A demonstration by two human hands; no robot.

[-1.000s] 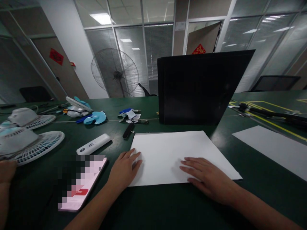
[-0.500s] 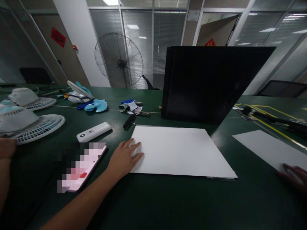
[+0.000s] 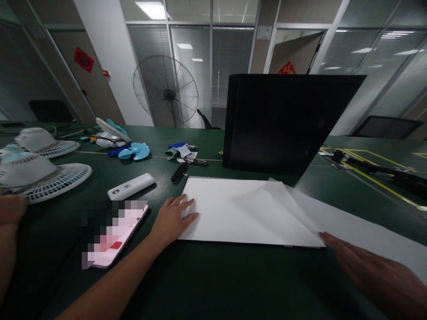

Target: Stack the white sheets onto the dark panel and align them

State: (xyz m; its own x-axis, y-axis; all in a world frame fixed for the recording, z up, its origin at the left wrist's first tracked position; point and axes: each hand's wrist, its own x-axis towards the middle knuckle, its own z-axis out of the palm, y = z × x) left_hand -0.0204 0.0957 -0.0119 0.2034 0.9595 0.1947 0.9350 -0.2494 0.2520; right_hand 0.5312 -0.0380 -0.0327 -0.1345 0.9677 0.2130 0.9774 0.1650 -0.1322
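My left hand (image 3: 173,220) lies with fingers spread on the left edge of a white paper stack (image 3: 213,218) on the dark green table. At the stack's right front corner is my right hand (image 3: 367,266), blurred, its stretched fingers close together on the edge of a loose white sheet of paper (image 3: 350,224). The fingers' underside is hidden. That sheet reaches off to the right, and its left part overlaps the stack, where a shaded fold shows.
Left of my left hand are a phone (image 3: 115,246) and a white handheld device (image 3: 131,186). Behind the stack stands a large black panel (image 3: 283,124). White fan parts (image 3: 56,182) lie far left beside another person's hand (image 3: 11,211). A black tool (image 3: 179,172) lies near the stack.
My right hand has swept left from the right side to the stack's corner, and the loose sheet has shifted left with it, over the stack. My left hand has stayed in place.
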